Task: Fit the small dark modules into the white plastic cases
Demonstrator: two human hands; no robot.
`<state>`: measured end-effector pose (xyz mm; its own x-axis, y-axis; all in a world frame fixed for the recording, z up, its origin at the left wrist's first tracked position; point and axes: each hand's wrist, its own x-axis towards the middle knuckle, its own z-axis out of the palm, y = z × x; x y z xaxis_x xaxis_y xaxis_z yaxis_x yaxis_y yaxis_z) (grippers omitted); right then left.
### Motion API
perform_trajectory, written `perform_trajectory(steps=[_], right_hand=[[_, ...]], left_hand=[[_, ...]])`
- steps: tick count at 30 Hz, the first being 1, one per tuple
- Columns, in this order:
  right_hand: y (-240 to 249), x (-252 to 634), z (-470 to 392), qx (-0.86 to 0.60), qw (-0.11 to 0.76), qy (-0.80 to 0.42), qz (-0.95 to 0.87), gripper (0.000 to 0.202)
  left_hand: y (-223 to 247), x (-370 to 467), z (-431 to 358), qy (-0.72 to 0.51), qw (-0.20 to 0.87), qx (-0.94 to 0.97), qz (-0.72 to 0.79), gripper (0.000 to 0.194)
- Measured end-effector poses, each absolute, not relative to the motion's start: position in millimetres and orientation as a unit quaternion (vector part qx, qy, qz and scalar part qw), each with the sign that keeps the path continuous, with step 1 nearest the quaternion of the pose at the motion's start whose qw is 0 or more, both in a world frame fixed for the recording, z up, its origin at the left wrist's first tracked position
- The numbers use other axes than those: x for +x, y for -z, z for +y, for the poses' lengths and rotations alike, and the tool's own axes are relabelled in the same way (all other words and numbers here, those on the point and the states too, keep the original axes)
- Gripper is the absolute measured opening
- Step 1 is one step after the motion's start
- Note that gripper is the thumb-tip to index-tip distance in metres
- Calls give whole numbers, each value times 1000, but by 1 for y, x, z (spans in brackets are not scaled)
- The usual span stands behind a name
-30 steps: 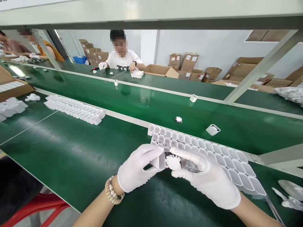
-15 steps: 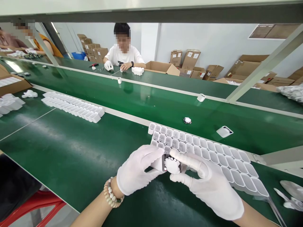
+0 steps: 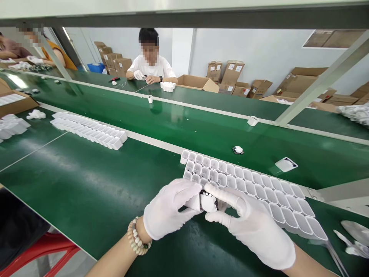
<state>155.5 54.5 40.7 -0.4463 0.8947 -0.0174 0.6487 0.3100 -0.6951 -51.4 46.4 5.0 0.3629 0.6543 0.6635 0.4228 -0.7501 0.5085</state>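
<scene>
Head view: a black-edged part with a rounded white pad (image 3: 208, 203) sits at the mouth of a smooth white plastic cup (image 3: 193, 202), between two gloved hands.
The left hand (image 3: 168, 209) is partly closed, fingers above and thumb below, gripping the cup, which lies on its side above the green bench (image 3: 129, 181). The right hand (image 3: 256, 229) is curled in a loose pinch, forefinger and thumb about the part's edges. Rows of open white plastic cups (image 3: 302, 231) stand just beyond. Good handling here likely means lining the part up square with the opening, pressing evenly at its edges rather than on the pad, and gripping the cup firmly without squeezing its walls. How far the part reaches inside, I cannot tell.
</scene>
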Motion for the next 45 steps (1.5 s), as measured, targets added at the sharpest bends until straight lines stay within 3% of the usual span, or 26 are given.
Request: perform_trajectory(steps=[3,7,11,16,18,23,27,31,39,45], right_hand=[[-38,150,55,-479,167,-315,-802,28],[-26,148,51,-491,245,-267,-792,51],[-10,147,41,-478,263,-206,-812,33],[-4,134,37,-459,275,-202,-820,29],[-12,126,43,-468,257,-218,-817,20],[-38,110,95,-502,238,-239,-796,20],[-41,122,172,-570,202,-199,-771,34],[-26,151,229,-626,166,-189,-739,33],[-6,226,259,-662,91,-192,-719,35],[1,306,254,-743,37,-162,-648,28]], left_hand=[[-4,-48,44,-463,138,814,323,52],[-5,-45,43,-492,160,790,329,62],[-5,-44,45,-513,162,782,315,67],[6,-39,39,-520,108,764,367,66],[10,-38,38,-514,94,753,400,67],[14,-51,59,-457,83,740,486,71],[8,-80,94,-343,108,708,607,63],[2,-98,123,-219,151,677,686,56],[13,-86,155,-174,202,733,626,66],[19,-73,167,-196,242,731,607,50]])
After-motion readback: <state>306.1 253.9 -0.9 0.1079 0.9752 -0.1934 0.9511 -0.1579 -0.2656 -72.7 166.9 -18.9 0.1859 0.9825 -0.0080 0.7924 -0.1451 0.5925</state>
